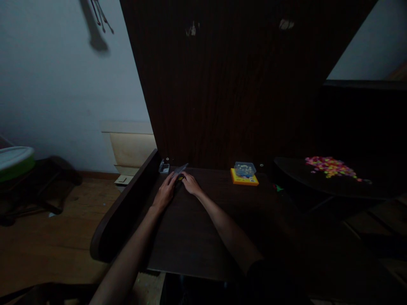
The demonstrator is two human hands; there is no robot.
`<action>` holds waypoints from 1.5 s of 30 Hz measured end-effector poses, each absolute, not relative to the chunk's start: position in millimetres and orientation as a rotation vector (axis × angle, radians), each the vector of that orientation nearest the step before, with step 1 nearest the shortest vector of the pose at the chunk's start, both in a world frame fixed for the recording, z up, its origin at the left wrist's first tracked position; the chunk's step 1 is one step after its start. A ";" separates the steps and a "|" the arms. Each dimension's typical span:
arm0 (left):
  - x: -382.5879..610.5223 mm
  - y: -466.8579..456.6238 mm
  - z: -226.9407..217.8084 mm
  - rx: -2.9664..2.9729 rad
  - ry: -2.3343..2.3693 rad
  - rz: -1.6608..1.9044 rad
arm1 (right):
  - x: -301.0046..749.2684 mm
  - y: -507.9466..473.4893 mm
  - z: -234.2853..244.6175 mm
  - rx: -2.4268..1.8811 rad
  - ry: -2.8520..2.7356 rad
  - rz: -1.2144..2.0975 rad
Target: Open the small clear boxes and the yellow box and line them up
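My left hand (165, 191) and right hand (191, 184) close together at tilted clear plastic (182, 168); could not tell whether fingers clamped it. Judged best: light pressure, low over table (190, 237).

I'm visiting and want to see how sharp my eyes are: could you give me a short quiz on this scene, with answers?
1. True or false: the left hand and the right hand are close together.
2. What lies directly under the clear container? A) a colourful pile; B) the yellow box; C) a hand.
3. Fill in: the pile of colourful pieces lies to the ____ of the yellow box in the picture.

Key: 1. True; a clear, flat piece shows by their fingers. 2. B. 3. right.
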State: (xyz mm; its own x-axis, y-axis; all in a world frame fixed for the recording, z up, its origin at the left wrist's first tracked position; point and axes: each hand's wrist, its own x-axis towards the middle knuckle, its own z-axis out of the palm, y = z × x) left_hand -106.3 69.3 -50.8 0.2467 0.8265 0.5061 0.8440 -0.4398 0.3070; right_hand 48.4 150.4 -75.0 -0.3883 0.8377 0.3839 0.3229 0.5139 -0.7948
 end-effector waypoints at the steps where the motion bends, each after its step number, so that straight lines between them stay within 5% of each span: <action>1: -106.7 69.9 -51.1 -2.464 -1.645 -0.935 | 48.3 150.3 -74.2 -0.950 -1.945 0.802; 45: -118.5 82.8 -39.3 -2.502 -1.597 -1.016 | 48.0 140.5 -68.1 -1.000 -2.113 0.777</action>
